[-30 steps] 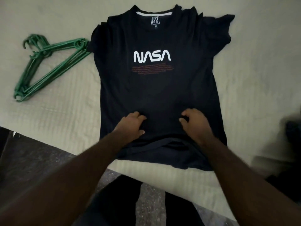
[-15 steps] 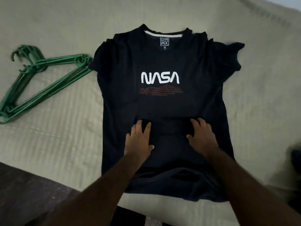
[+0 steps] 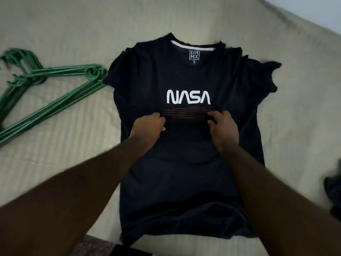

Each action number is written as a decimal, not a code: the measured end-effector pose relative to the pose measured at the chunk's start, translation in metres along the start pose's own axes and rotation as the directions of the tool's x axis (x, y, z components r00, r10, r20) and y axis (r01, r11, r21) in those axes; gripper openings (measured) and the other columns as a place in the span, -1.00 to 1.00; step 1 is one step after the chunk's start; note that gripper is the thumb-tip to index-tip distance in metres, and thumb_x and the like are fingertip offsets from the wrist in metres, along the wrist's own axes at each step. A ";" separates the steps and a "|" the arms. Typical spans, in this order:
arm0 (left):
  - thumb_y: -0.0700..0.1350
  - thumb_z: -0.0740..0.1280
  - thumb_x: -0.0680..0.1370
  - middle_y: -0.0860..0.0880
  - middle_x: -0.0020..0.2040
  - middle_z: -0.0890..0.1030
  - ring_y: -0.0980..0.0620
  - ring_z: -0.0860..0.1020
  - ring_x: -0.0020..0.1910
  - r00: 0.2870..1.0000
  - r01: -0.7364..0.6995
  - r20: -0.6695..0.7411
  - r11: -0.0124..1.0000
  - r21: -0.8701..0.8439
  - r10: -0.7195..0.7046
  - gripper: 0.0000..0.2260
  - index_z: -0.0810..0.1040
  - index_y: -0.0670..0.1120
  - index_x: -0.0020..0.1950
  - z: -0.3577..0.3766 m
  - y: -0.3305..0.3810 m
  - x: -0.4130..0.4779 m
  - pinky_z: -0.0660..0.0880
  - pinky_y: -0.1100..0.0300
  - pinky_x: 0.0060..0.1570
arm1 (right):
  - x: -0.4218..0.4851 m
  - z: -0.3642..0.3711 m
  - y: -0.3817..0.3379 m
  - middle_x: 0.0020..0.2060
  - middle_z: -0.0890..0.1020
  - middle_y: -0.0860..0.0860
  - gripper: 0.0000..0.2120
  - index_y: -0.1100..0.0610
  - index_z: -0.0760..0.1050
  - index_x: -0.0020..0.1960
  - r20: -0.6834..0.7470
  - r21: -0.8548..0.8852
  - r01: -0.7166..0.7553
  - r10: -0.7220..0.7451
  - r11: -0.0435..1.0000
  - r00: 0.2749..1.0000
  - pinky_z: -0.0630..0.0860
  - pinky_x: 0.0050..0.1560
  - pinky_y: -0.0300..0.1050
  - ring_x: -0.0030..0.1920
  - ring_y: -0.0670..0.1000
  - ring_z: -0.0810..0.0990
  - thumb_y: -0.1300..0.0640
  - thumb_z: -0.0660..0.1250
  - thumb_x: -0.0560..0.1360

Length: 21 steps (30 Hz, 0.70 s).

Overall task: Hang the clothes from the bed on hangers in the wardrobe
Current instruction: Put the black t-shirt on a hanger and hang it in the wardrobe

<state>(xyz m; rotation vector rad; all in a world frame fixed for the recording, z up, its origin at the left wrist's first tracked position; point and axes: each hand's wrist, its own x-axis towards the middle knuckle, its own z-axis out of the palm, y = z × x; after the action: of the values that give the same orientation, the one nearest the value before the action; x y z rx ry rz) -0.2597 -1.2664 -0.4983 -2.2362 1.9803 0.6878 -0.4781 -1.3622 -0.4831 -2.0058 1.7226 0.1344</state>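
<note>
1. Bed (image 3: 73, 24) w/ pale cover fills the view; wardrobe not in view.
2. T-shirt (image 3: 188, 74) lies flat mid-bed, front up, hem near the bed's edge.
3. Left hand (image 3: 149, 124) & right hand (image 3: 223, 124), fingers curled, pinch its fabric just under the print.
4. Hangers (image 3: 91, 72) are stacked beside the left sleeve, unused.
5. Prob. early: nothing hung yet; another dark garment (image 3: 334, 193) waits at right.
6. Bare cover on both sides & beyond the collar gives room to lift.

Floor and wall at the margins.
A strip of mottled grey floor (image 3: 94, 245) shows along the bottom, with a black shape (image 3: 136, 253) just right of it, too cut off to name. A sliver of pale wall (image 3: 329, 10) fills the far right corner.
</note>
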 end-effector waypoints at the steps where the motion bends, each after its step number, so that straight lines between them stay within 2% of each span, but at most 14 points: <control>1: -0.06 0.27 0.61 -0.07 0.01 0.51 -0.10 0.54 -0.03 0.999 -0.029 -0.035 1.000 0.001 0.029 -0.86 0.53 -0.13 0.02 0.002 -0.003 -0.001 0.36 0.09 -0.24 | 0.003 0.002 0.000 0.14 0.50 0.11 -0.72 0.08 0.53 0.29 -0.020 -0.008 -0.001 0.001 1.000 1.000 0.48 0.06 -0.03 0.09 0.14 0.54 0.13 0.24 0.60; 4: -0.18 0.45 0.47 -0.13 0.03 0.58 -0.17 0.54 -0.01 0.954 -0.200 -0.223 0.980 0.017 0.199 -0.91 0.57 -0.15 -0.13 0.013 -0.009 -0.006 0.50 0.05 -0.25 | 0.010 0.005 0.004 0.06 0.53 0.12 -0.81 0.16 0.60 0.09 -0.073 -0.073 0.087 -0.093 0.994 0.993 0.47 0.01 0.01 0.09 0.17 0.50 0.17 0.25 0.58; 6: -0.19 0.44 0.42 -0.13 0.23 0.58 -0.18 0.51 0.21 0.907 -0.316 -0.275 0.947 0.059 0.319 -0.92 0.59 -0.13 -0.13 0.019 -0.011 -0.009 0.52 -0.03 -0.02 | 0.011 0.003 0.007 0.15 0.55 0.07 -0.85 0.16 0.59 0.03 -0.074 -0.134 0.220 -0.231 0.966 0.970 0.41 0.13 0.07 0.25 0.16 0.43 0.22 0.26 0.55; 8: -0.18 0.39 0.46 -0.12 0.24 0.60 -0.11 0.49 0.32 0.860 -0.423 -0.260 0.899 0.116 0.438 -0.90 0.60 -0.14 -0.04 0.020 -0.015 -0.010 0.44 -0.08 0.22 | 0.010 0.001 0.012 0.21 0.57 0.03 -0.85 0.15 0.56 0.04 -0.018 -0.152 0.386 -0.393 0.910 0.919 0.31 0.34 0.12 0.39 0.11 0.37 0.27 0.25 0.52; 9: -0.18 0.36 0.49 -0.11 0.14 0.64 -0.10 0.55 0.24 0.835 -0.460 -0.269 0.877 0.137 0.480 -0.89 0.60 -0.15 -0.01 0.020 -0.018 -0.009 0.39 -0.07 0.30 | 0.008 0.001 0.015 0.17 0.59 0.03 -0.84 0.15 0.54 0.04 0.029 -0.160 0.449 -0.450 0.879 0.892 0.24 0.43 0.10 0.37 0.08 0.40 0.29 0.23 0.53; 11: -0.15 0.21 0.55 -0.07 -0.18 0.64 -0.06 0.64 -0.14 0.800 -0.489 -0.313 0.858 0.153 0.512 -0.87 0.54 -0.14 -0.09 0.014 -0.020 -0.009 0.31 0.00 0.35 | 0.004 -0.002 0.021 0.00 0.61 0.02 -0.85 0.12 0.50 0.02 0.100 -0.147 0.511 -0.502 0.847 0.859 0.17 0.50 0.00 0.15 0.05 0.54 0.27 0.18 0.55; 12: -0.12 0.15 0.55 -0.04 -0.29 0.58 -0.04 0.60 -0.29 0.794 -0.500 -0.319 0.854 0.144 0.518 -0.83 0.48 -0.12 -0.15 0.010 -0.020 -0.008 0.31 0.03 0.31 | 0.001 -0.005 0.023 -0.08 0.61 0.02 -0.86 0.12 0.48 0.01 0.121 -0.132 0.518 -0.505 0.845 0.855 0.20 0.47 -0.04 0.01 0.04 0.55 0.25 0.16 0.57; 13: -0.10 0.12 0.54 -0.03 -0.34 0.53 -0.03 0.55 -0.36 0.798 -0.508 -0.306 0.853 0.122 0.519 -0.83 0.44 -0.11 -0.18 0.004 -0.018 -0.008 0.38 0.03 0.23 | -0.001 -0.008 0.024 -0.14 0.60 0.04 -0.87 0.14 0.48 0.01 0.132 -0.122 0.518 -0.503 0.847 0.854 0.29 0.38 -0.06 -0.07 0.05 0.54 0.23 0.16 0.58; 15: -0.10 0.17 0.52 -0.05 -0.36 0.51 -0.05 0.51 -0.39 0.814 -0.520 -0.253 0.850 0.085 0.523 -0.86 0.41 -0.11 -0.19 -0.001 -0.012 -0.008 0.50 0.06 -0.04 | -0.005 -0.012 0.023 -0.23 0.58 0.08 -0.90 0.18 0.47 0.00 0.130 -0.116 0.531 -0.517 0.839 0.846 0.40 0.09 -0.04 -0.18 0.09 0.51 0.21 0.19 0.57; 17: -0.13 0.27 0.53 -0.08 -0.35 0.55 -0.11 0.52 -0.39 0.848 -0.500 -0.183 0.866 0.031 0.497 -0.89 0.41 -0.13 -0.16 0.001 -0.004 -0.011 0.46 0.09 -0.22 | -0.008 -0.015 0.021 -0.29 0.58 0.07 -0.93 0.18 0.46 -0.05 0.133 -0.132 0.551 -0.537 0.824 0.833 0.44 0.00 0.03 -0.26 0.11 0.52 0.19 0.23 0.55; 21: 0.00 0.13 0.65 -0.11 -0.15 0.64 -0.17 0.60 -0.18 0.970 -0.236 0.060 0.972 0.013 0.235 -0.77 0.37 -0.14 0.17 0.004 0.013 -0.019 0.45 0.06 -0.15 | -0.013 -0.011 0.024 -0.33 0.57 0.02 -0.90 0.15 0.42 -0.02 0.180 -0.119 0.454 -0.431 0.883 0.884 0.43 -0.16 -0.03 -0.30 0.12 0.55 0.11 0.22 0.56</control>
<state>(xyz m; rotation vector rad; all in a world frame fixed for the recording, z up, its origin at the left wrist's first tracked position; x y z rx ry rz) -0.2750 -1.2496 -0.4919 -1.9645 2.2360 0.7423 -0.5062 -1.3573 -0.4756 -2.3870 1.1519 0.2636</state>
